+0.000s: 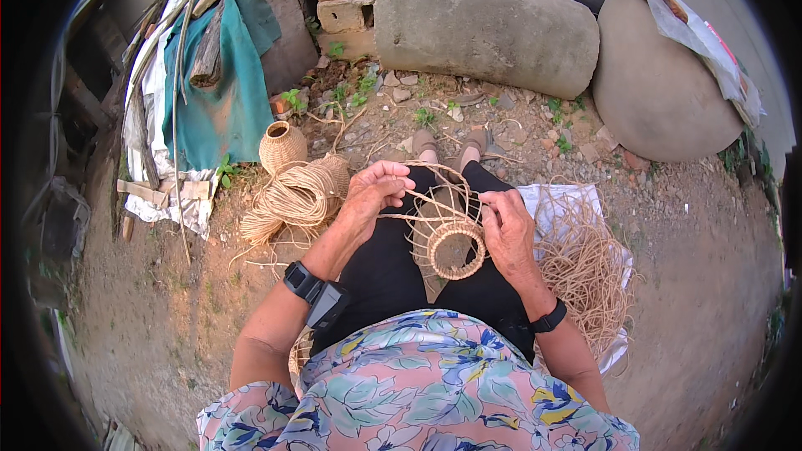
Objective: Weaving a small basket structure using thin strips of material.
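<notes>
Between my knees is a half-woven basket (433, 252) of tan cord, its thick braided ring facing me and loose, open strands spreading behind it. My left hand (372, 199) is closed in a pinch on a cord strand (422, 195), to the upper left of the ring. My right hand (510, 234) is closed on the basket's right side, fingertips against its strands. What lies under the right fingers is partly hidden.
A finished-looking woven vase (282, 147) and a coiled cord bundle (292, 205) lie at left. To the right, a loose cord heap (585, 284) rests on a white sheet (561, 195). Beyond my feet are a concrete cylinder (489, 29), a rounded grey slab (660, 83) and teal cloth (230, 75).
</notes>
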The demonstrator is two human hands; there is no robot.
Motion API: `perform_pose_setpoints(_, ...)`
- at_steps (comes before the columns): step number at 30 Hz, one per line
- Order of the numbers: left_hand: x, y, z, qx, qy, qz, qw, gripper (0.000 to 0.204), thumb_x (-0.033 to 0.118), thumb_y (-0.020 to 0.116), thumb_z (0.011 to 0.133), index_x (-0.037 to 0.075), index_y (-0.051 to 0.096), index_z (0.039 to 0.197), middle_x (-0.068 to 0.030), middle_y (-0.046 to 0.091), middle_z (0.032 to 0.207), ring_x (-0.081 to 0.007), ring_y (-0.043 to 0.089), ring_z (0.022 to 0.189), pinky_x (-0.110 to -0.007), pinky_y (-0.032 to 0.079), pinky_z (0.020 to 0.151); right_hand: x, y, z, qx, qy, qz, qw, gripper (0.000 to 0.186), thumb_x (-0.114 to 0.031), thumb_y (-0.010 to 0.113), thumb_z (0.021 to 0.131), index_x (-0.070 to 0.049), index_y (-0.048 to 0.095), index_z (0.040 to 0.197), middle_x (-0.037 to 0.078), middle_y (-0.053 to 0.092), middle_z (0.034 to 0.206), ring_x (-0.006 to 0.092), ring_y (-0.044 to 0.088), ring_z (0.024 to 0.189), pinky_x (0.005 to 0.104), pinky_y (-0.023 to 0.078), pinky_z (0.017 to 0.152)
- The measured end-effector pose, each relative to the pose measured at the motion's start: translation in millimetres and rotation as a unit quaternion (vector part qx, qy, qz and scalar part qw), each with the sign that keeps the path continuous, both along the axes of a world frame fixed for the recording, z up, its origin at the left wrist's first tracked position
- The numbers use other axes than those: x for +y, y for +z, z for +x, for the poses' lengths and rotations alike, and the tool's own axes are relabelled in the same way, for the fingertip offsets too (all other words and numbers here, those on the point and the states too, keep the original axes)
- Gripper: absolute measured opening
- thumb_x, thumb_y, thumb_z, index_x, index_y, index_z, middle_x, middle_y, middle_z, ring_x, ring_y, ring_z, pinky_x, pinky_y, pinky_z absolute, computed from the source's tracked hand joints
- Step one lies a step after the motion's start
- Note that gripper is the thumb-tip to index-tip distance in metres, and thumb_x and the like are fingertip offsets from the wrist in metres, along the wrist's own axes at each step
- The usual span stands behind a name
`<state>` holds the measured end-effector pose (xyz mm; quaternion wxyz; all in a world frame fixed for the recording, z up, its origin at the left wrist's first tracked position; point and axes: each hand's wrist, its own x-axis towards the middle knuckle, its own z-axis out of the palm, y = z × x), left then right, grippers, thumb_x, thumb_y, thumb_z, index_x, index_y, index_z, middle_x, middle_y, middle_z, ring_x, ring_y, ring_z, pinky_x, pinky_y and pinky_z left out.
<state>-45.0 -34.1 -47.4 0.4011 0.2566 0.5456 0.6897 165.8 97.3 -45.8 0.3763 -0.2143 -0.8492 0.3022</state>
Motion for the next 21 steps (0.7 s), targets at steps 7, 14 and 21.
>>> perform_pose_setpoints(7,7,38,23,0.423,0.170,-0.060,0.888,0.022,0.008,0.065,0.086,0.007,0.059,0.107,-0.0032,0.065,0.087,-0.0096,0.055,0.063,-0.026,0.048,0.059,5,-1,-1,0.007,0.128,-0.060,0.990,0.014,0.005,0.055,0.085,-0.001,0.062,0.096,0.012,0.055,0.084,0.0260,0.060,0.072,0.0335,0.047,0.066)
perform_pose_setpoints(14,-38,-2,59,0.519,0.005,-0.125,0.845,0.013,0.013,0.067,0.085,0.004,0.064,0.095,-0.0073,0.059,0.070,-0.0137,0.051,0.049,-0.032,0.042,0.049,-3,6,-1,-0.015,0.167,-0.014,0.986,0.014,-0.003,0.059,0.086,0.001,0.063,0.099,0.012,0.058,0.090,0.0281,0.061,0.080,0.0351,0.049,0.071)
perform_pose_setpoints(21,9,-3,44,0.090,0.005,-0.083,0.992,0.028,0.023,0.064,0.092,-0.001,0.064,0.108,-0.0017,0.061,0.072,-0.0053,0.046,0.047,-0.018,0.035,0.040,-7,6,1,-0.081,0.173,0.093,0.977,0.029,-0.021,0.067,0.084,-0.001,0.064,0.105,0.011,0.056,0.094,0.0293,0.059,0.088,0.0387,0.049,0.078)
